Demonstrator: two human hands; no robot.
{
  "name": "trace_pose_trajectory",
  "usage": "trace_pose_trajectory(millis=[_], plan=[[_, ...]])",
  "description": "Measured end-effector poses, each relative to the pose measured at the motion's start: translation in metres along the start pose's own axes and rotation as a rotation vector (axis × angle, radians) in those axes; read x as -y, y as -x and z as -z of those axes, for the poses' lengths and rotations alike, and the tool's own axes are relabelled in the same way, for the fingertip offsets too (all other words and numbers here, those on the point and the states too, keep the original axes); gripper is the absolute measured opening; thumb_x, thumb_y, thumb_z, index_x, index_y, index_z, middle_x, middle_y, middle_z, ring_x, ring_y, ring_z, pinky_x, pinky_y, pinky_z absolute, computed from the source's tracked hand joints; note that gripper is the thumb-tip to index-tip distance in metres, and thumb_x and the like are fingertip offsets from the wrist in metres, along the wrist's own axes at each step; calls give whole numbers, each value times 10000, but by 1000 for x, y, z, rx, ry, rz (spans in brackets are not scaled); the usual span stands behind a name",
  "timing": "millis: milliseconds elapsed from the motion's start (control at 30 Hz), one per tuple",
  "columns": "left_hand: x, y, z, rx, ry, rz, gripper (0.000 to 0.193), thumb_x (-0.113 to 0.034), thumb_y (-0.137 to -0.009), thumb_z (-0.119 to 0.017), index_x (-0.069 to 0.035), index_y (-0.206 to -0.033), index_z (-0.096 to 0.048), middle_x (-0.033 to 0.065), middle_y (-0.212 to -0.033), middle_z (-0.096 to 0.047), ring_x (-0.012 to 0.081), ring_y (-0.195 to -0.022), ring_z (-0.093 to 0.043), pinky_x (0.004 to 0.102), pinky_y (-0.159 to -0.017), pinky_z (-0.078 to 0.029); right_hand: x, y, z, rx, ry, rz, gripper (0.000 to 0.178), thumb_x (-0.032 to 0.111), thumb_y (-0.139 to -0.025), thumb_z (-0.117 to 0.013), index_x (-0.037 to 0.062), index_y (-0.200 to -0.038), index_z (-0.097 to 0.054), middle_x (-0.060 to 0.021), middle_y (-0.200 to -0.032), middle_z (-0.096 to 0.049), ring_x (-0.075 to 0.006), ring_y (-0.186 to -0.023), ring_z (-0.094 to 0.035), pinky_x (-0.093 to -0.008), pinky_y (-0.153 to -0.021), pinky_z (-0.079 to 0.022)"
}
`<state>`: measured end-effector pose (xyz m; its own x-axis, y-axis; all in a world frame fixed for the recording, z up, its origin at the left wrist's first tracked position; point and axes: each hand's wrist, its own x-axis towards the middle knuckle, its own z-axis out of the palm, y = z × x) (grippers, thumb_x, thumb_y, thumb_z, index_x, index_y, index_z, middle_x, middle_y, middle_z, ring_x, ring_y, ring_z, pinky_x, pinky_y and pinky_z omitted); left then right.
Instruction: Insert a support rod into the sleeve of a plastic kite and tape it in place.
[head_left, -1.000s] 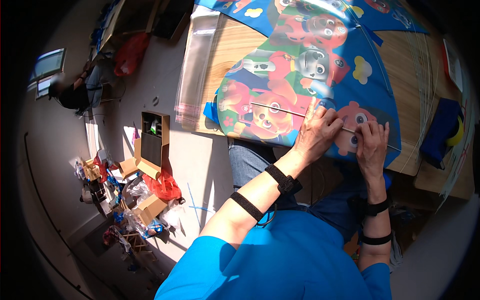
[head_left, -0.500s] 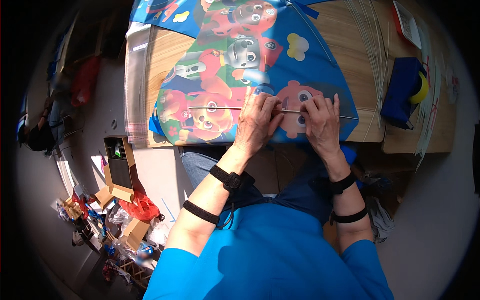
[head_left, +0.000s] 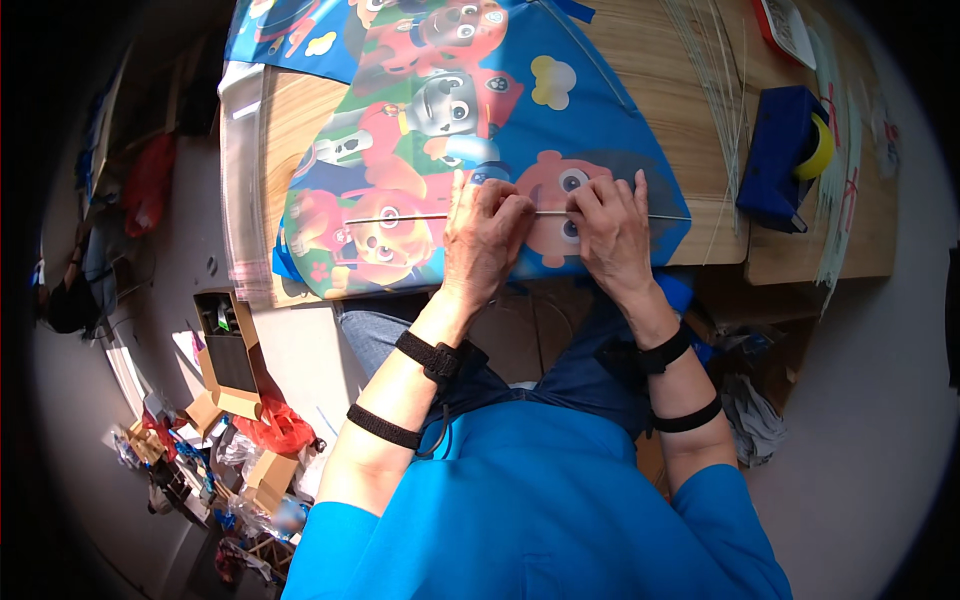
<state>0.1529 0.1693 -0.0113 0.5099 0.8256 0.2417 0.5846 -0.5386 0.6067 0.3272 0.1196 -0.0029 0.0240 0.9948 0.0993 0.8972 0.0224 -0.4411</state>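
Note:
A blue kite (head_left: 610, 110) printed with bright cartoon dogs lies spread on the wooden table, its lower edge toward me. Across its near part runs a thin straight rod (head_left: 400, 217), roughly level from left to right. My left hand (head_left: 480, 240) is closed on the rod near its middle, thumb and fingers pinched together. A little to the right, my right hand (head_left: 615, 232) pinches the same rod, with its little finger raised. Both hands rest over the printed fabric. The fingertips hide short stretches of the rod.
To the right stands a blue tape dispenser (head_left: 780, 165) with a yellow roll. Thin pale rods (head_left: 705, 90) and a red-and-white tray (head_left: 785, 32) lie behind it. Clear plastic sleeves (head_left: 242, 170) hang over the table's left edge. An open cardboard box (head_left: 232, 360) and a red bag (head_left: 272, 428) are on the floor.
The whole view has shifted, so the table and kite appear farther left and slightly higher. Both hands keep nearly the same places on the rod.

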Motion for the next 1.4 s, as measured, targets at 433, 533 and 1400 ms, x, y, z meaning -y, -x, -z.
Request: trace_pose_trajectory(millis=[433, 533, 1400], plan=[[-5, -1, 3, 74, 51, 109, 120, -71, -797, -690, -101, -901, -641, 60, -930, -570, 283, -893, -563, 426, -853, -468, 0, 2, -4, -70, -27, -10, 112, 11, -787, -601, 84, -862, -562, -60, -908, -512, -259, -936, -535, -611, -1095, -242], [-6, -2, 2, 49, 20, 59, 127, -67, -791, -694, -100, -903, -643, 60, -932, -570, 281, -891, -552, 384, -741, -464, 0, 2, -2, -49, -37, -18, 122, 11, -778, -609, 87, -860, -561, -60, -914, -512, -261, -936, -534, -612, -1095, -242], [-3, -3, 6, 27, -10, 22, 169, -41, -757, -713, -91, -906, -652, 63, -940, -582, 272, -873, -576, 373, -739, -481, 5, -2, 4, 15, -45, -27, 105, 51, -779, -615, 69, -876, -577, -74, -925, -517, -278, -970, -525, -623, -1096, -223]])
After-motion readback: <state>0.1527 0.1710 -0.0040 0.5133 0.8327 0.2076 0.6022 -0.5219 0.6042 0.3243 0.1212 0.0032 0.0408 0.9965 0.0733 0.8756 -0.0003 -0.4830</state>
